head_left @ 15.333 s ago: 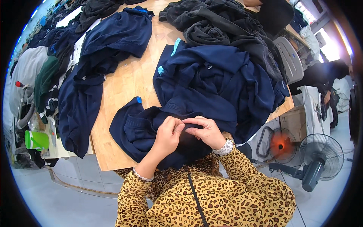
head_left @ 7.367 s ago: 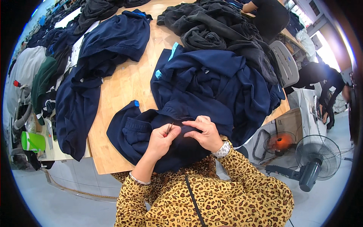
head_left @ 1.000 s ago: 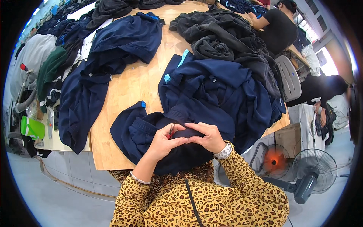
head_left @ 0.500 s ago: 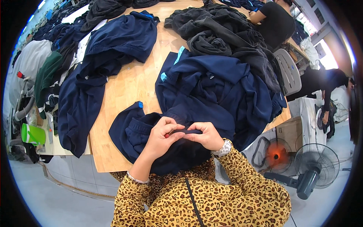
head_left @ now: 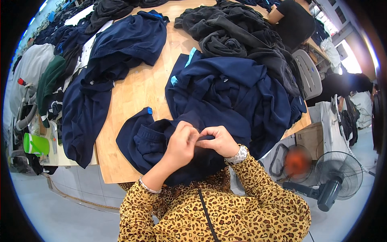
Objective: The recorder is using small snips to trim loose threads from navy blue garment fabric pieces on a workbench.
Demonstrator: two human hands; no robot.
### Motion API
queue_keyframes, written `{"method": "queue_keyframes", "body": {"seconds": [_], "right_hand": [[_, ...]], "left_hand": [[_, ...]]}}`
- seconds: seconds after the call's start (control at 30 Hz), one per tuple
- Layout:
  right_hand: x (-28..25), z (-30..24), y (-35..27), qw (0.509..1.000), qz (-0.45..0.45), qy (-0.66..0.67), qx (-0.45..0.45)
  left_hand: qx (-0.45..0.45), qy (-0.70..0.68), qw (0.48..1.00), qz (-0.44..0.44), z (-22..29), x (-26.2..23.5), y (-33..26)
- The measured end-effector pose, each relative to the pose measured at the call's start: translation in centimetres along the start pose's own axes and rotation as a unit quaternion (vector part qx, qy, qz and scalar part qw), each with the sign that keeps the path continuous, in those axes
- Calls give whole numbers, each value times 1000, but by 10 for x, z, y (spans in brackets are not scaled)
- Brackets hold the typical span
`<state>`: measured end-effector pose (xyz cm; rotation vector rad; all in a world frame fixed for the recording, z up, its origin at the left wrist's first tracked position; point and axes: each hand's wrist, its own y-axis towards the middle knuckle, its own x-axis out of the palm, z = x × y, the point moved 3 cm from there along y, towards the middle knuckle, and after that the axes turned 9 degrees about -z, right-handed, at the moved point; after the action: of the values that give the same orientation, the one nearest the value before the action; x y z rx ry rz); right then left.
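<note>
A dark navy garment point(head_left: 151, 143) lies bunched at the near edge of the wooden table point(head_left: 137, 90), partly hanging toward my lap. My left hand point(head_left: 180, 145) and my right hand point(head_left: 219, 140) meet over it, fingertips pinching a fold of its fabric between them. A watch shows on my right wrist and a bracelet on my left. Just beyond my hands rises a large heap of navy garments point(head_left: 238, 94).
More navy clothes point(head_left: 121, 44) drape over the table's left side, black ones point(head_left: 238, 32) pile at the back. A person in black point(head_left: 292, 22) sits at the far right. A floor fan point(head_left: 336, 181), a grey chair point(head_left: 308, 74) and a green cup point(head_left: 34, 144) stand around.
My hands have stayed on the same navy garment throughout, shifting their pinch slightly along the fabric. The view has drifted a little; the piles have not moved.
</note>
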<state>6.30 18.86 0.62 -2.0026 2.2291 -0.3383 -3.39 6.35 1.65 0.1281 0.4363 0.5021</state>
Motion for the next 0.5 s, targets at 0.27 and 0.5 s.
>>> {"method": "queue_keyframes", "body": {"seconds": [0.27, 0.5], "right_hand": [[1, 0, 0, 1000, -15, 6, -11], [2, -2, 0, 998, 9, -63, -25]], "left_hand": [[-62, -134, 986, -82, -16, -4, 0], [6, 16, 1000, -24, -3, 0, 0]]}}
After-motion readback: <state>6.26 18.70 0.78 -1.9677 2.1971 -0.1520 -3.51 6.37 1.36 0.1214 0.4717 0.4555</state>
